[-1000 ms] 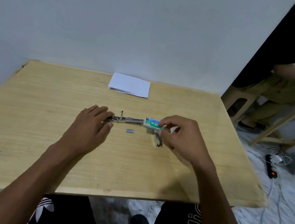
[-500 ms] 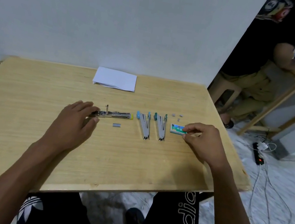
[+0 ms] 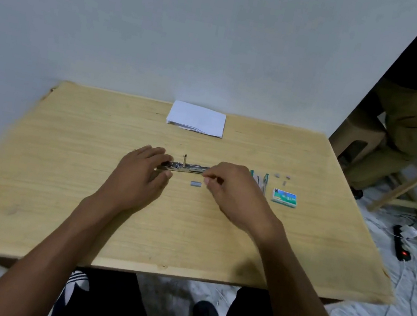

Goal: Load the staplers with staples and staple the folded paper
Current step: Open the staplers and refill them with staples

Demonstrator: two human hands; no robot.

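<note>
An open metal stapler (image 3: 186, 168) lies flat on the wooden table (image 3: 57, 187), with its pusher rod standing up. My left hand (image 3: 143, 174) grips its left end. My right hand (image 3: 235, 190) has its curled fingers and thumb closed round the right end. A short grey strip of staples (image 3: 194, 183) lies just in front of the stapler, between my hands. Two teal-tipped staplers (image 3: 263, 180) show partly behind my right hand. The staple box (image 3: 284, 197) lies to their right. Folded white paper (image 3: 196, 122) rests by the wall.
A few loose staple pieces (image 3: 282, 177) lie behind the box. A person sits on a stool (image 3: 358, 139) at the right, next to a wooden frame. A power strip (image 3: 402, 245) and cables lie on the floor to the right.
My right hand let go of the staple box at the right and moved left to the open stapler's right end. My left hand stayed on the stapler's left end.
</note>
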